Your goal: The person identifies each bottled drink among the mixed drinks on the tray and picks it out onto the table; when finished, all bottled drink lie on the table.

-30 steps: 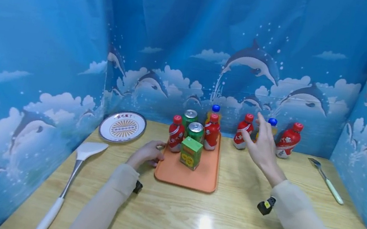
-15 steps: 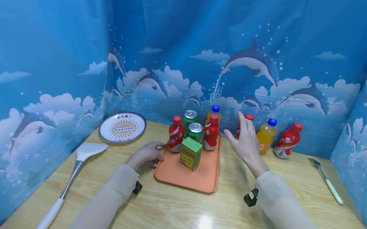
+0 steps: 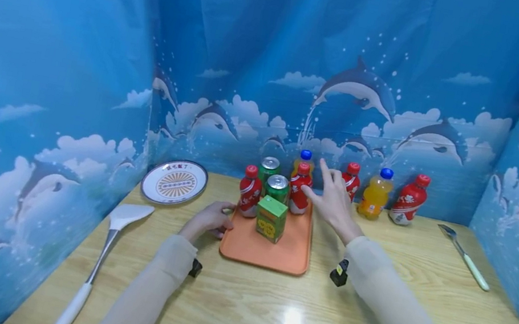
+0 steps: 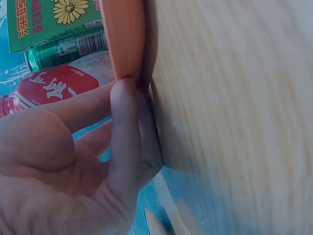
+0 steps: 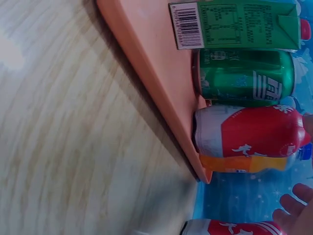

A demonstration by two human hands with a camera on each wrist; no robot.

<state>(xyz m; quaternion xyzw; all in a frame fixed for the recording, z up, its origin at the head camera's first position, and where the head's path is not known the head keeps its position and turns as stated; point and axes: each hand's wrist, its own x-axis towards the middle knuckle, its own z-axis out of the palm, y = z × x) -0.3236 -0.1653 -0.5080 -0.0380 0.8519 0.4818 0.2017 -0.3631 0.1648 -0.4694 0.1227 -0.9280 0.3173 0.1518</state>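
An orange tray (image 3: pixel 265 254) carries red-wrapped bottles, green cans, a green drink carton (image 3: pixel 270 221) and an orange-drink bottle (image 3: pixel 305 157) with a blue cap. With thumb and fingers, my left hand (image 3: pixel 211 218) pinches the tray's left rim; the left wrist view shows the thumb (image 4: pixel 123 127) against it. My right hand (image 3: pixel 334 201) hovers at the tray's right side, fingers extended and holding nothing visible. Closest to its thumb is a red bottle (image 3: pixel 299 195) standing on the tray. Behind that hand, another red bottle (image 3: pixel 352 179) on the table is partly hidden.
Right of the tray stand an orange-drink bottle (image 3: pixel 375 195) and a red bottle (image 3: pixel 409 201). A fork (image 3: pixel 464 257) lies at the far right. At the left are a white plate (image 3: pixel 175 182) and a long spatula (image 3: pixel 103 256). A blue dolphin curtain (image 3: pixel 267 59) encloses the table.
My right hand has moved left, from in front of the bottles on the table to beside the red bottle on the tray. The left hand has stayed on the tray rim.
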